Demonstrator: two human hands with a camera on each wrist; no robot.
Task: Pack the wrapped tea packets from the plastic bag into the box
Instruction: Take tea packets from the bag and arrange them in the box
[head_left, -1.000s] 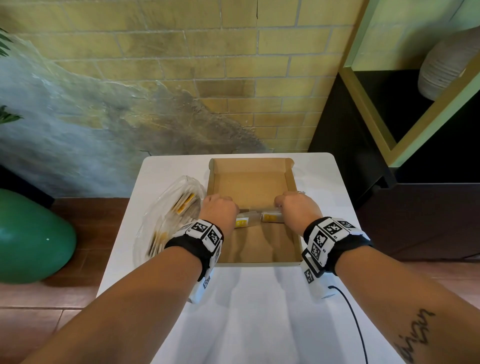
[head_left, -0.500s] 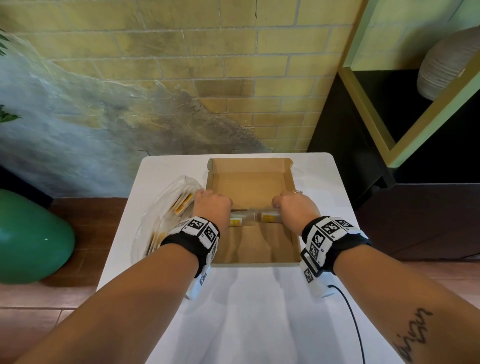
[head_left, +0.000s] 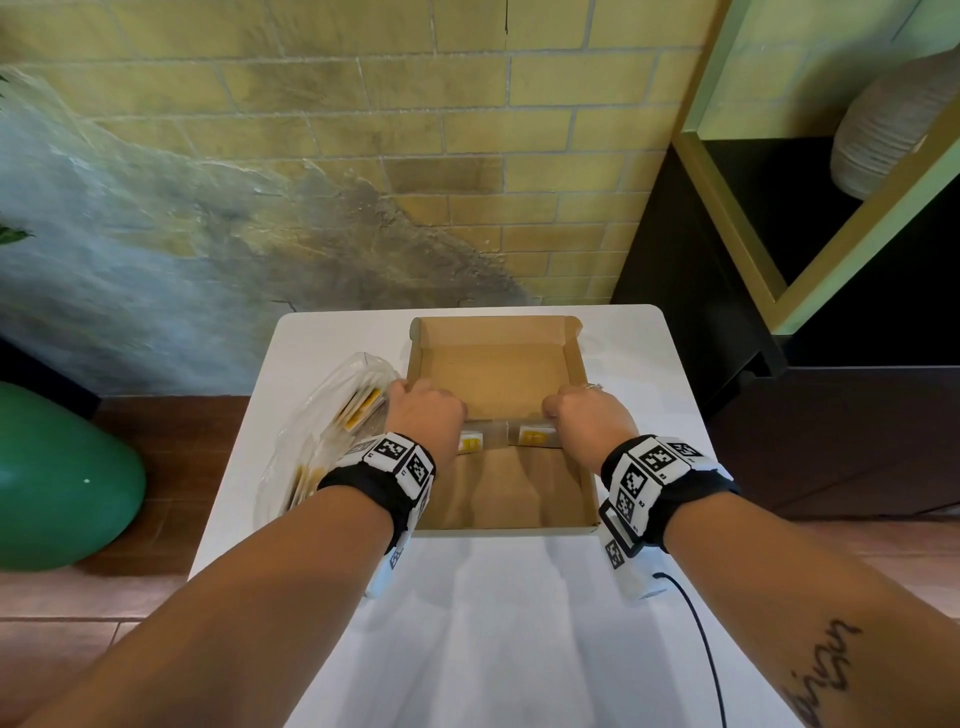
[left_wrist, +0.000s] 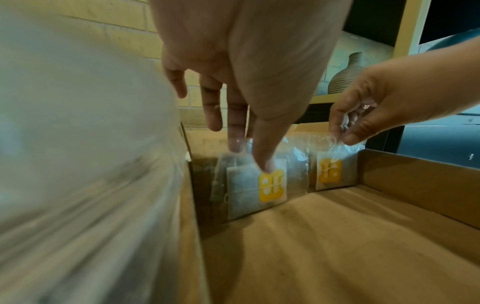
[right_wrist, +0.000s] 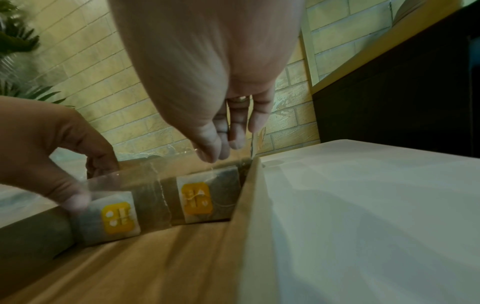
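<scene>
An open cardboard box (head_left: 496, 364) lies on the white table. Two clear-wrapped tea packets with yellow labels stand upright side by side across the box's middle, lower edges at its floor. My left hand (left_wrist: 250, 156) pinches the top of the left packet (left_wrist: 259, 185), which stands by the left wall. My right hand (right_wrist: 217, 157) pinches the top of the right packet (right_wrist: 200, 197) against the right wall. In the head view both fists (head_left: 426, 410) (head_left: 582, 421) hide the packets' tops. The clear plastic bag (head_left: 322, 441) holding more packets lies left of the box.
The white table (head_left: 519, 623) has bare surface in front of the box. A black cable (head_left: 701, 649) runs from my right wrist. A dark shelf unit (head_left: 831, 364) stands at the right, a green ball (head_left: 57, 478) on the floor at the left, a brick wall behind.
Both hands have shifted slightly left and a little farther into the box, carrying their packets along. Both pinches are unchanged.
</scene>
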